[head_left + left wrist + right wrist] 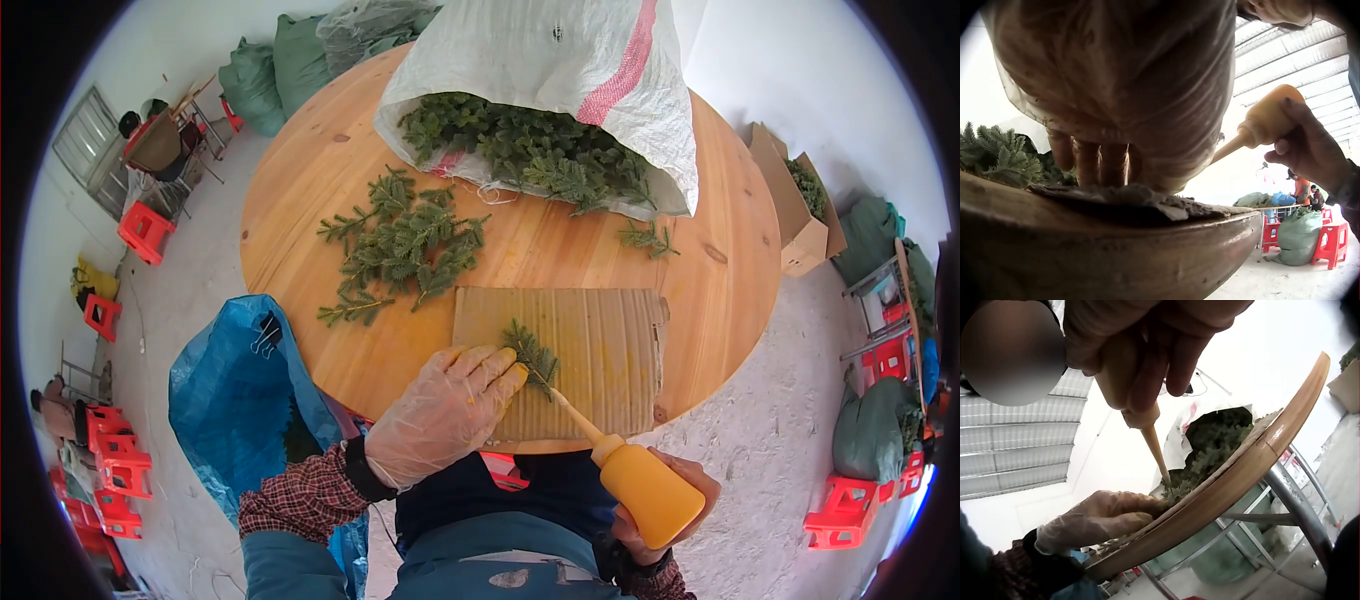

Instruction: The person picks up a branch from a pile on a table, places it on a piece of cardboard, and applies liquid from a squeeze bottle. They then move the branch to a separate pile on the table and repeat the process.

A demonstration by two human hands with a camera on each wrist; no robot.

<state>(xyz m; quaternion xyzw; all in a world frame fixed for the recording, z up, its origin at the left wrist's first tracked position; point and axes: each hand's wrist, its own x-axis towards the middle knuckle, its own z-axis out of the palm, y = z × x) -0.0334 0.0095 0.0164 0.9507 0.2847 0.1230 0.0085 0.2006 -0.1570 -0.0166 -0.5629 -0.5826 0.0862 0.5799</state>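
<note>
My left hand (445,412), in a clear plastic glove with yellow stains, holds a small green fir sprig (532,357) at its fingertips, low over a piece of corrugated cardboard (610,350). My bare right hand (665,500) grips a yellow squeeze bottle (652,492), tilted so that its long thin nozzle (575,415) points at the sprig's lower end. In the right wrist view the nozzle tip reaches the needles, just beyond the gloved fingers (1129,503). The left wrist view has the gloved hand (1122,81) covering the sprig.
Loose fir sprigs (405,245) lie on the round wooden table (290,250), left of the cardboard. A white woven sack (530,60) full of sprigs lies open at the back. A blue bag (225,390) hangs by the left edge; an open carton (790,200) stands to the right.
</note>
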